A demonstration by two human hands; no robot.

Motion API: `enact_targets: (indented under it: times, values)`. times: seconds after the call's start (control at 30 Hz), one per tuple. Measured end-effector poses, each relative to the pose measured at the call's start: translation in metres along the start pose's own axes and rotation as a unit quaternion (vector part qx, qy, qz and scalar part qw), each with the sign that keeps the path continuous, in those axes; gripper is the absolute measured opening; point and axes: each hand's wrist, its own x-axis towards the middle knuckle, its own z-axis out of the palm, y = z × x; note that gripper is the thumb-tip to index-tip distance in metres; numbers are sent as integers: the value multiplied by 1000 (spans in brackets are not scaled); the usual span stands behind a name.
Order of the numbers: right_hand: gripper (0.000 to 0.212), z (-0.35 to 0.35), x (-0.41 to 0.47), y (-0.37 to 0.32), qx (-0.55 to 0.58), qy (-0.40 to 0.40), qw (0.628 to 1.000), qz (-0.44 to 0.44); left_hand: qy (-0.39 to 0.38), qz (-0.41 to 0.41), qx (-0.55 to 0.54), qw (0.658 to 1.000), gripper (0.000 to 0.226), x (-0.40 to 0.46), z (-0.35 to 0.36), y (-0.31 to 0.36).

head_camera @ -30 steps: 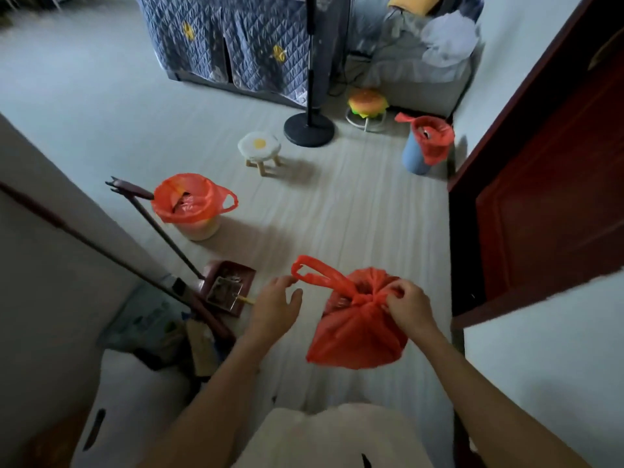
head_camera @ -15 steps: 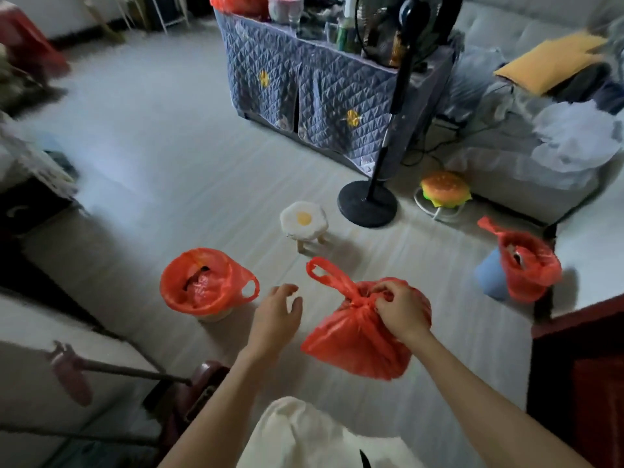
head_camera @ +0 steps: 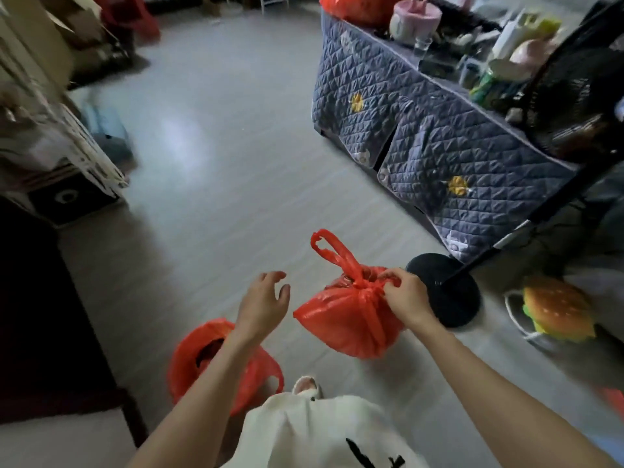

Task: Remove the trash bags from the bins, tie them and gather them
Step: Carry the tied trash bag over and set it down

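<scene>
Right hand point(head_camera: 407, 297): fingers pinching the knotted neck of the thin orange plastic trash bag point(head_camera: 351, 327), bag hanging in the air over the pale floor point(head_camera: 209, 184).
Left hand point(head_camera: 261, 304): fingers spread and loosely curved, holding nothing, just beside the bag.
Feel: looks soft, crinkly, slippery; sags like a light load.
Best hold: the knot, or the free loop handle point(head_camera: 329, 248) sticking up.
Next up: orange-lined bin point(head_camera: 189, 361) low left, its bag not yet tied.

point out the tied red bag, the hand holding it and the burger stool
tied red bag point(head_camera: 344, 322), head view, on its bulging front
right hand point(head_camera: 407, 295), head view, on the back of the hand
burger stool point(head_camera: 557, 310), head view, on the bun top
</scene>
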Motion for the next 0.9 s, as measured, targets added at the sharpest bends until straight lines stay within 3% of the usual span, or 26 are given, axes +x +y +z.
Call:
enact_targets:
  times: [0.3,0.6,0.9]
  values:
    - [23,61,284,-154,-31,-48,997,-45,30,-23,7,999,33,285,-62,28]
    - [26,124,585,-358,-16,-82,991,-104,88,-40,30,995,35,612,-178,75]
    - [27,220,864,-546,-10,-95,987,-132,121,-92,52,987,35,912,-271,42]
